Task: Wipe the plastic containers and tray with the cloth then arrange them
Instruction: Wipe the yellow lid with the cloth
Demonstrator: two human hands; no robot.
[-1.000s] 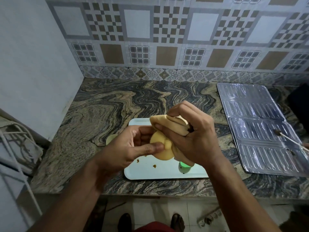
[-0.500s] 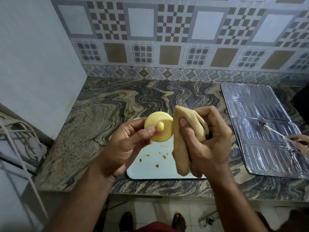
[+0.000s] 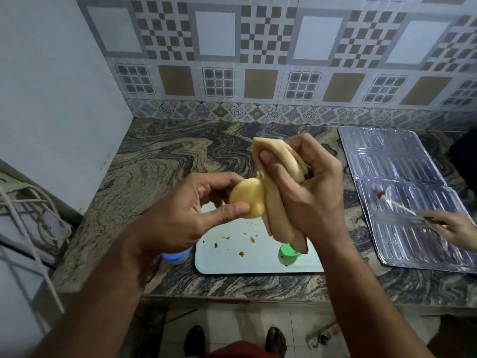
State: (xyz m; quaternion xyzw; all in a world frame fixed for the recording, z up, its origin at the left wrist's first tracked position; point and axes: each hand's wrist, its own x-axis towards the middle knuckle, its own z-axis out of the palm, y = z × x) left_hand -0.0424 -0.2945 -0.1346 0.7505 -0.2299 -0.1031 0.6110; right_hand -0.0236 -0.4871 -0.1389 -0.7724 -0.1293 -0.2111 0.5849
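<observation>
My left hand (image 3: 191,215) pinches a small round yellow plastic lid (image 3: 249,200) between thumb and fingers, above the counter. My right hand (image 3: 307,192) grips a folded tan cloth (image 3: 280,192) and holds it against the lid's right side. Below them a pale blue tray (image 3: 232,262) lies on the marble counter, spotted with orange-brown crumbs. A green container (image 3: 287,254) stands on the tray near its front right. A blue container (image 3: 176,255) sits on the counter by the tray's left edge, half hidden behind my left wrist.
A ribbed silver foil sheet (image 3: 392,161) covers the counter at right. Another person's hand (image 3: 454,227) holds a white stick over it. A white wire rack (image 3: 23,215) stands at the left. The tiled wall closes the back; the counter's front edge is near.
The lid has turned so its knob side no longer faces me. The cloth has come back against the lid, and both hands sit a little lower and to the right.
</observation>
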